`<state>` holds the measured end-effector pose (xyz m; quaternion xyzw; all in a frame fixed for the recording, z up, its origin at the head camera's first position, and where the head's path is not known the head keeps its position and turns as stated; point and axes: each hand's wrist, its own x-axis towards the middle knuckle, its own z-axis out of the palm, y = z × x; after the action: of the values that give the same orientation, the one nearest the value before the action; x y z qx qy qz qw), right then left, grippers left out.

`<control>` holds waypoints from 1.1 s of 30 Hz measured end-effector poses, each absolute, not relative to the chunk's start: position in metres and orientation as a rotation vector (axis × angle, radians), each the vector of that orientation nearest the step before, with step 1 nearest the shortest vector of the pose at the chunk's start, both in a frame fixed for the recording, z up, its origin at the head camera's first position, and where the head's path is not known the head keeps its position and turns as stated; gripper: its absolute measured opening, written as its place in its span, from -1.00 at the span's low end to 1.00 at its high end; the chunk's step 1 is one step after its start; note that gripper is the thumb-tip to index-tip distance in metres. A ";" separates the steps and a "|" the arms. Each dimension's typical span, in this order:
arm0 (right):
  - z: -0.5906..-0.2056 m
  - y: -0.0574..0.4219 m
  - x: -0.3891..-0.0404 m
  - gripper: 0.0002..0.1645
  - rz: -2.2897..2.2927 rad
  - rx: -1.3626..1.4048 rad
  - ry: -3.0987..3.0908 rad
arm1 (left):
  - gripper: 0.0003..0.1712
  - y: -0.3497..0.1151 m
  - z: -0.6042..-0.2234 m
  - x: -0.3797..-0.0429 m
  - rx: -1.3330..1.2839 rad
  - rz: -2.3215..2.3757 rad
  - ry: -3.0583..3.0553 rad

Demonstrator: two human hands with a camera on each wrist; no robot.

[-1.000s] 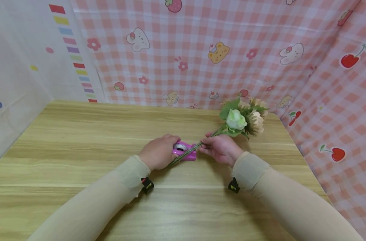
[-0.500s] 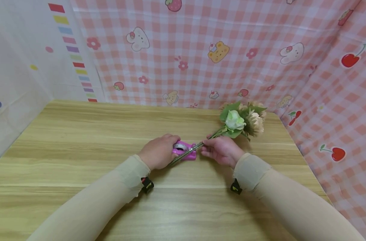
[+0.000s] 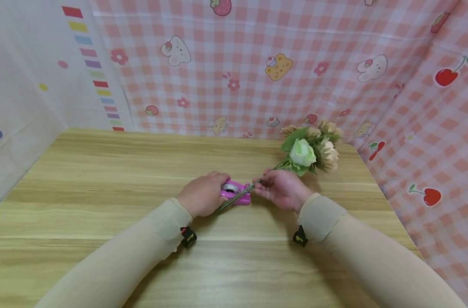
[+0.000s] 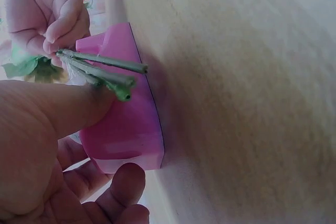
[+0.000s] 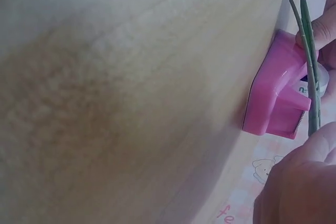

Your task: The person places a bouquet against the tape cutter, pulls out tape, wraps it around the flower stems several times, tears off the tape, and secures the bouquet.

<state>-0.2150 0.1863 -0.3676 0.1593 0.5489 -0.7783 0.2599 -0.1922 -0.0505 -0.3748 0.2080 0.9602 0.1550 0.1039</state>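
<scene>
A pink tape dispenser (image 3: 246,199) sits on the wooden table with a roll of clear tape (image 3: 230,188) in it. My left hand (image 3: 203,195) grips its left end, thumb on the near side in the left wrist view. My right hand (image 3: 285,189) pinches a bunch of artificial flowers by the green stems (image 3: 234,200), which slant across above the dispenser. At the far end of the stems are a pale green rose (image 3: 303,152) and several peach blooms. Several cut stem ends (image 4: 126,80) show near my left thumb. The dispenser's toothed cutter (image 5: 300,123) faces my right hand.
The wood-grain table (image 3: 103,179) stretches around both hands. A pink checked cloth (image 3: 234,55) with cartoon prints hangs behind it, close to the blooms, and another covers the right side. A white cloth (image 3: 22,98) hangs at the left.
My right hand has turned slightly, and the flower heads dipped a little, then rose. My left hand and the tape dispenser have stayed in place.
</scene>
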 end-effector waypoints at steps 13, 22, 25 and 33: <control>-0.372 0.186 -0.215 -0.75 -2.088 0.442 1.530 | -0.25 -0.050 -0.376 -0.194 0.618 0.459 2.833; -0.374 0.188 -0.214 -0.84 -2.020 0.442 1.616 | -0.28 -0.049 -0.376 -0.193 0.609 0.448 2.830; -0.373 0.188 -0.214 -0.82 -2.026 0.432 1.615 | -0.28 -0.049 -0.377 -0.194 0.609 0.452 2.829; -0.370 0.184 -0.214 -0.85 -2.056 0.422 1.609 | -0.30 -0.050 -0.379 -0.195 0.644 0.454 2.845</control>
<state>-0.2137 0.1837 -0.3695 0.1547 0.5898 -0.7534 0.2461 -0.1947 -0.0504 -0.3789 0.2173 0.9594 0.1530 0.0944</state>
